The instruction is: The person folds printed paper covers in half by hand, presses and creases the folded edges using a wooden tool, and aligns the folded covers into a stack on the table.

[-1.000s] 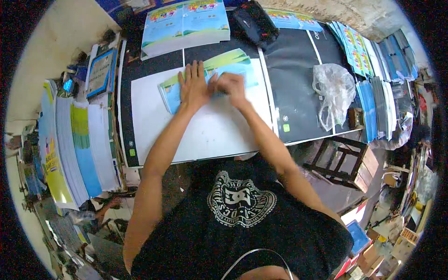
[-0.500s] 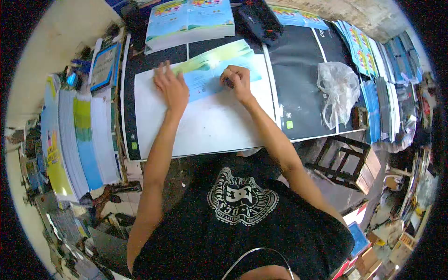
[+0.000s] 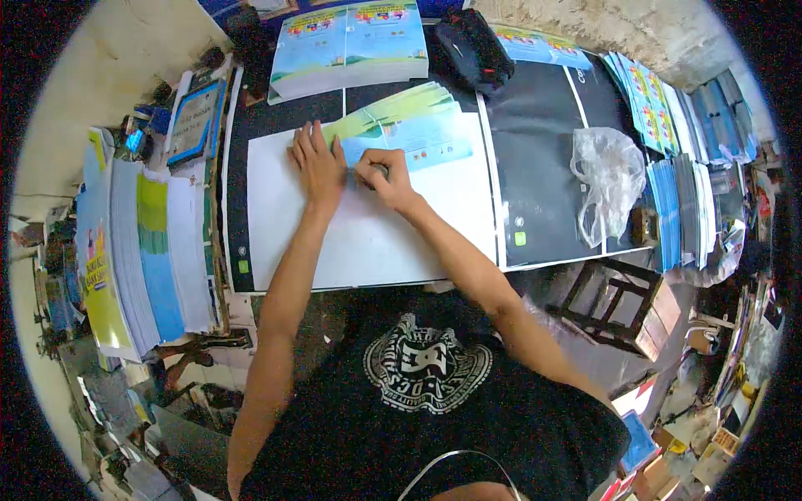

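Printed blue-and-green sheets (image 3: 434,138) lie slightly fanned on a large white sheet (image 3: 384,250). My left hand (image 3: 317,171) rests flat at their left end, fingers stretched out and pointing away from me. Just right of it, my right hand (image 3: 388,177) is closed in a fist around a small dark object (image 3: 381,170) and presses on the near left edge of the printed sheets. Most of that object is hidden by the fingers, so I cannot make out its kind.
A thick stack of printed sheets (image 3: 347,71) stands at the back, beside a black bag (image 3: 472,54). A clear plastic bag (image 3: 608,179) lies to the right. Tall paper stacks (image 3: 146,250) flank the table's left side. A wooden stool (image 3: 622,305) stands on the floor.
My right hand has slid left and slightly towards me along the printed sheets, ending close to my left hand. My left hand stays flat at their left end.
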Motion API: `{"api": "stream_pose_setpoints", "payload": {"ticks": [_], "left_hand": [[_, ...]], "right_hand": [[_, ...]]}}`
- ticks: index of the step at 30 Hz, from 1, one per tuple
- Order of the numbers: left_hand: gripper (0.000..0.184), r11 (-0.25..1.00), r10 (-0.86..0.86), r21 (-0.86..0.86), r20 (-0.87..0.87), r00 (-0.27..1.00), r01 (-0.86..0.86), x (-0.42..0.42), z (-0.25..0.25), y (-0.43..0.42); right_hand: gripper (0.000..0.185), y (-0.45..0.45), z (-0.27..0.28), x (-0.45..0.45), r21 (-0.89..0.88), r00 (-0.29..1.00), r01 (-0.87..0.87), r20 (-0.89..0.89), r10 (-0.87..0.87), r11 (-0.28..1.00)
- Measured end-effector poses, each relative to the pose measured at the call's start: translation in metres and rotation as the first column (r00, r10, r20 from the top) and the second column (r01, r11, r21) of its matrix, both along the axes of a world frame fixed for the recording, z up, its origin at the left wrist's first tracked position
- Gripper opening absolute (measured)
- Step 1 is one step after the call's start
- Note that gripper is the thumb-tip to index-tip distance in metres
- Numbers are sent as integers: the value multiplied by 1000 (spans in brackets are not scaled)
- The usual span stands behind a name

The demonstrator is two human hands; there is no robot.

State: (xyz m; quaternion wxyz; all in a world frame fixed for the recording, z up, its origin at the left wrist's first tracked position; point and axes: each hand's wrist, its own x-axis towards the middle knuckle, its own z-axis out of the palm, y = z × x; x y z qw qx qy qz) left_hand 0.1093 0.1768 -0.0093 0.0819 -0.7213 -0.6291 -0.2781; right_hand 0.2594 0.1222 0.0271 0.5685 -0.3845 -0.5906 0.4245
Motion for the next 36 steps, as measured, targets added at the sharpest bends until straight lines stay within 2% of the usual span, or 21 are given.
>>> {"api": "stream_pose_setpoints", "payload": {"ticks": [3, 5, 6, 8, 11, 12, 14, 17, 19, 20, 22, 23, 26, 27, 30, 33, 36], "left_hand": [[49, 999, 27, 43, -50, 998, -25, 3, 5, -4], [47, 998, 21, 65, -19, 1000, -20, 2, 3, 2], [47, 998, 21, 62, -4, 1000, -21, 1, -2, -2], [46, 1000, 5, 15, 6, 1000, -5, 0, -2, -3], [44, 998, -46, 49, 33, 998, 45, -3, -11, 5], [44, 995, -65, 75, 41, 997, 62, -3, -13, 6], [41, 997, -36, 72, 10, 999, 36, 1, -3, 9], [39, 998, -61, -19, 19, 998, 61, -2, -2, 0], [39, 993, -54, -104, 55, 997, 60, -2, -1, 3], [38, 995, -59, -77, 58, 997, 63, -2, -1, 6], [37, 997, -66, -39, 60, 996, 69, -3, -4, 3], [37, 997, -57, -45, 43, 997, 59, -4, -4, 2], [37, 997, -67, -44, 18, 998, 67, 2, -4, 2], [37, 998, -62, -25, 20, 998, 62, 2, -3, 4], [37, 997, -67, -28, 14, 998, 68, -1, -6, 3], [37, 996, -71, -46, 19, 997, 72, -4, -4, 3], [38, 998, -61, -9, 17, 998, 61, -3, -3, 3]], "right_hand": [[29, -3, 0, 17, 50, 988, 69, 135, -76, 996], [31, -12, 29, 39, -9, 992, 86, -94, -86, 996], [30, -19, 57, 49, 72, 983, 101, -161, -88, 992], [30, -22, 81, 63, 122, 914, 101, -403, -44, 987], [30, -3, 11, 77, -52, 971, 238, 24, -237, 970], [31, -3, -3, 78, 34, 961, 273, 30, -274, 961], [31, 1, -8, 83, -23, 968, 249, -29, -250, 968], [33, -2, 1, 85, -63, 970, 242, -17, -244, 968], [36, -7, 14, 101, 76, 948, 315, -70, -310, 946], [38, -10, 21, 110, 139, 938, 343, -98, -332, 929], [43, -16, 32, 129, 172, 921, 362, -218, -323, 916], [46, -14, 31, 133, 147, 896, 417, -234, -378, 897], [43, -5, -2, 156, 190, 899, 431, -3, -438, 882], [40, 1, -4, 152, 126, 880, 473, -99, -464, 872], [38, 1, -5, 153, 52, 887, 447, -157, -435, 893], [43, -3, 4, 150, -35, 896, 426, -123, -426, 904], [47, -20, 48, 122, 338, 904, 420, -76, -421, 842]]}}
